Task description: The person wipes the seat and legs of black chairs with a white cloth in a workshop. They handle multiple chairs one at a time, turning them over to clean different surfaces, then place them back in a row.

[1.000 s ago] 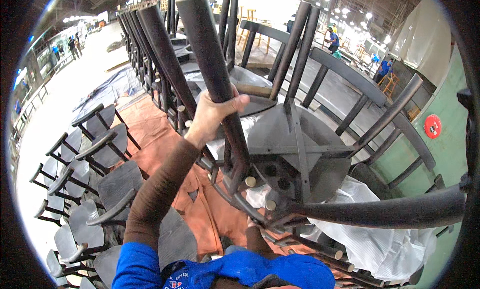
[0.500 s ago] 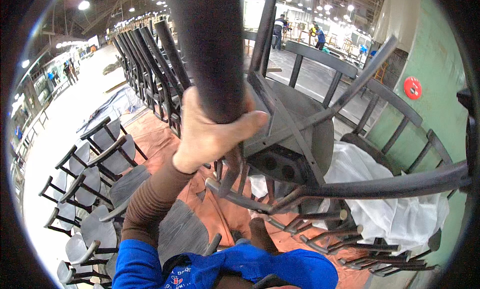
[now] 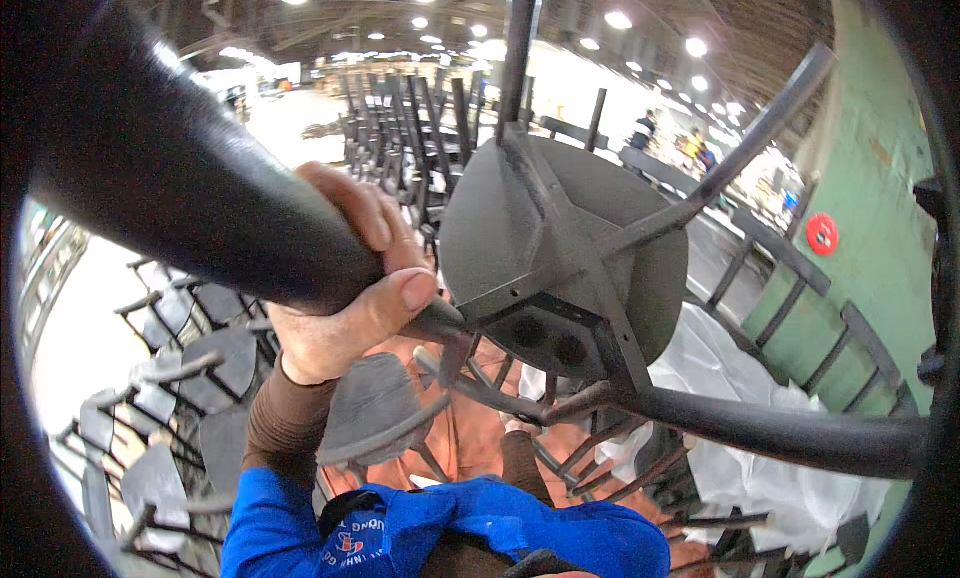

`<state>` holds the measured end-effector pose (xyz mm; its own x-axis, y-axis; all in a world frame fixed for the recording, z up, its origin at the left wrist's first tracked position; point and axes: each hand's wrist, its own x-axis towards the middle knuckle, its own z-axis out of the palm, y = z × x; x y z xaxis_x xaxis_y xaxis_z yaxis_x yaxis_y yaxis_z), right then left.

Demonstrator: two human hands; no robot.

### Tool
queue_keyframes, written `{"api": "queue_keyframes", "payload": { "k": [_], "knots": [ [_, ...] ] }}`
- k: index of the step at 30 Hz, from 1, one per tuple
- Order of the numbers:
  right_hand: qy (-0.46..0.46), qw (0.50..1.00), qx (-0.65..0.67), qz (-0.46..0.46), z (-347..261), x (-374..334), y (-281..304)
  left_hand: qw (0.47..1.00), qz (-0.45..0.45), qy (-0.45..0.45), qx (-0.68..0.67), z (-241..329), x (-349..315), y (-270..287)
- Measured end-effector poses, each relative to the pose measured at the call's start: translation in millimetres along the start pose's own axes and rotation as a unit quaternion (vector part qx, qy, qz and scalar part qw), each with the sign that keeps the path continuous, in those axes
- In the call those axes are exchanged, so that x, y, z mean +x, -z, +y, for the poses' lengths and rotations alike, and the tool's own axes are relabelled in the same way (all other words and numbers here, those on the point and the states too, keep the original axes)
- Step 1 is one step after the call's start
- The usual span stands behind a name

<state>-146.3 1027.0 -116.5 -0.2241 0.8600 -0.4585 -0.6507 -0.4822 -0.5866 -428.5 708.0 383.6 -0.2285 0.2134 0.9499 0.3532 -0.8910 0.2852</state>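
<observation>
A black wooden chair (image 3: 648,303) is held up in front of me, tipped so that the underside of its round seat and the crossed braces face me. My left hand (image 3: 350,278) is wrapped round one of its thick legs, which looms large at the upper left. Lower down, beneath the seat, my right hand (image 3: 518,424) grips the curved back rail; most of its fingers are hidden behind the wood.
Several dark chairs (image 3: 225,363) stand in rows at the left, and stacked chairs (image 3: 410,128) rise behind. White sheeting (image 3: 740,378) covers things at the right, beside a green wall (image 3: 880,188) with a red disc. Orange-brown sheeting (image 3: 460,433) lies on the floor. People are in the distance.
My left hand and the leg it holds have swung left and down in the view. The view itself has turned left, and more of the seat's underside shows.
</observation>
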Motion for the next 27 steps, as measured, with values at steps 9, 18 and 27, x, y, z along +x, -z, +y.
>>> {"api": "queue_keyframes", "payload": {
  "k": [9,18,27],
  "knots": [
    [-0.026,0.995,-0.084,-0.043,-100,-27,99,0.990,0.030,-0.046,0.131,125,-93,-150],
    [-0.079,0.986,-0.118,-0.085,-127,-73,160,0.969,0.104,-0.019,0.225,251,-165,-280],
    [-0.140,0.974,-0.114,-0.138,-88,-157,204,0.936,0.135,-0.047,0.322,398,-232,-360]
  ]
}}
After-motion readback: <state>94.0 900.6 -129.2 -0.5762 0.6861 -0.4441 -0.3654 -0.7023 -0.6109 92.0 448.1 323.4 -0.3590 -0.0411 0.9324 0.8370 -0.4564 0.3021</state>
